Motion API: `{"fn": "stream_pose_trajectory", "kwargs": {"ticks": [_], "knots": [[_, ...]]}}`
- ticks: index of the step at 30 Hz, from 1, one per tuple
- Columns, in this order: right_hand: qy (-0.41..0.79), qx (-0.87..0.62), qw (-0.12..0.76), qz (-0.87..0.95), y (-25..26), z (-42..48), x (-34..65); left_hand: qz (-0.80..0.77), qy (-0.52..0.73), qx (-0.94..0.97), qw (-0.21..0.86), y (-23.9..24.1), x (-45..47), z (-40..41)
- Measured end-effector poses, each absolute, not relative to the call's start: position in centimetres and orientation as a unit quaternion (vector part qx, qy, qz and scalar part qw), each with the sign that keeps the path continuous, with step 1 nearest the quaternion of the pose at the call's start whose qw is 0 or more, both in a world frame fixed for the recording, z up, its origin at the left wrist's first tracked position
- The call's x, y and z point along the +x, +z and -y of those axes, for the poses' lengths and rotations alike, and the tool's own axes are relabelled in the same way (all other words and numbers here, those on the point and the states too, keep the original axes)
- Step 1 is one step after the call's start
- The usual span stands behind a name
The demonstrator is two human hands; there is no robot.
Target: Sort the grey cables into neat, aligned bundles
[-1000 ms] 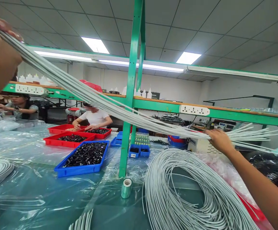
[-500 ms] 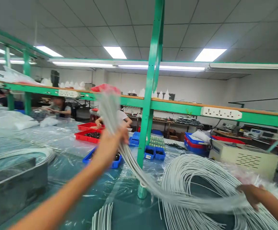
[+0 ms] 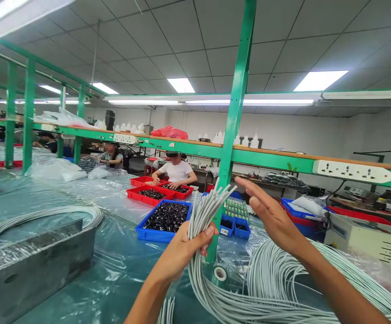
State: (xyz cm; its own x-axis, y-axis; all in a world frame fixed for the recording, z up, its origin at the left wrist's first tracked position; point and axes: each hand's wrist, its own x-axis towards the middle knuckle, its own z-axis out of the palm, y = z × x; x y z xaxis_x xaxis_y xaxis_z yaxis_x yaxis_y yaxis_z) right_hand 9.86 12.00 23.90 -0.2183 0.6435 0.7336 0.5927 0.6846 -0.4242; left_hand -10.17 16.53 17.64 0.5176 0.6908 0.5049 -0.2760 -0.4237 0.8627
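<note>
My left hand (image 3: 182, 252) is closed around a bundle of grey cables (image 3: 204, 211) just below their cut ends, which fan upward in front of the green post (image 3: 232, 130). The bundle droops down from my fist and runs right along the table. My right hand (image 3: 271, 215) hovers open, fingers stretched out, just right of the cable ends and holds nothing. A big coil of the same grey cable (image 3: 283, 274) lies on the table under my right arm.
A blue tray of small black parts (image 3: 164, 219) and red trays (image 3: 150, 192) sit behind my hands, where two people work. A tape roll (image 3: 220, 273) stands at the post's foot. A metal block (image 3: 36, 265) and another cable coil (image 3: 40, 216) lie left; a beige machine (image 3: 367, 243) stands right.
My left hand came down and in, now gripping the bundle near its ends. My right hand let go of the far part of the bundle and rose beside the ends. The view turned left.
</note>
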Motion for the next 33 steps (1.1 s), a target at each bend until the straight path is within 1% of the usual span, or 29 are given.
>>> {"fn": "stream_pose_trajectory", "kwargs": {"ticks": [2,4,6,8,10,12,14,16,17,18,20,21,22,23,25,26,27,29,30,32,33], "knots": [[0.043,-0.313,0.537,0.782,26.0,-12.1,6.8,-0.147,0.467,0.701,0.519,17.2,-10.5,-16.4],[0.058,-0.262,0.548,0.793,27.4,-12.3,4.6,-0.143,0.469,0.695,0.526,16.8,-10.9,-16.4],[0.059,-0.238,0.502,0.829,28.0,-12.5,3.0,-0.137,0.467,0.693,0.533,16.6,-11.3,-16.4],[0.07,-0.235,0.432,0.868,27.9,-12.6,1.9,-0.136,0.457,0.696,0.536,16.5,-11.6,-16.4],[0.115,-0.247,0.387,0.881,27.4,-12.6,1.1,-0.151,0.462,0.691,0.535,16.2,-11.8,-16.4],[0.187,-0.263,0.349,0.88,26.8,-12.5,0.8,-0.163,0.481,0.67,0.541,15.8,-11.9,-16.7],[0.248,-0.267,0.293,0.884,26.5,-12.3,0.6,-0.16,0.495,0.651,0.553,15.2,-12.1,-17.0],[0.248,-0.278,0.255,0.892,26.5,-12.2,0.6,-0.156,0.498,0.638,0.566,14.7,-12.2,-17.5],[0.224,-0.288,0.265,0.892,26.6,-12.3,0.5,-0.157,0.497,0.634,0.572,14.6,-12.2,-17.7],[0.19,-0.295,0.297,0.888,26.8,-12.4,0.5,-0.155,0.496,0.63,0.577,14.5,-12.3,-17.9],[0.129,-0.291,0.389,0.864,27.2,-12.7,0.4,-0.14,0.49,0.627,0.589,14.4,-12.4,-18.2],[0.112,-0.282,0.419,0.856,27.3,-12.9,0.2,-0.131,0.488,0.627,0.593,14.4,-12.5,-18.3],[0.111,-0.274,0.421,0.857,27.3,-13.0,0.1,-0.129,0.487,0.626,0.595,14.4,-12.5,-18.4],[0.13,-0.271,0.393,0.869,27.2,-13.1,-0.2,-0.133,0.487,0.625,0.596,14.3,-12.6,-18.4],[0.199,-0.275,0.302,0.891,26.9,-13.2,-0.6,-0.151,0.494,0.618,0.593,14.3,-12.6,-18.5],[0.224,-0.271,0.287,0.891,26.8,-13.2,-0.8,-0.155,0.503,0.609,0.593,14.2,-12.6,-18.5],[0.235,-0.264,0.304,0.885,26.6,-13.3,-0.9,-0.15,0.513,0.6,0.596,14.3,-12.5,-18.6],[0.219,-0.248,0.362,0.872,26.2,-13.4,-0.9,-0.129,0.527,0.575,0.612,14.3,-12.4,-18.6],[0.214,-0.246,0.369,0.87,26.1,-13.6,-0.8,-0.125,0.532,0.562,0.621,14.4,-12.3,-18.5],[0.235,-0.254,0.346,0.872,25.8,-14.0,-0.4,-0.127,0.534,0.545,0.634,14.4,-12.3,-18.5],[0.245,-0.254,0.353,0.867,25.6,-14.3,-0.1,-0.127,0.534,0.539,0.639,14.4,-12.4,-18.6]]}}
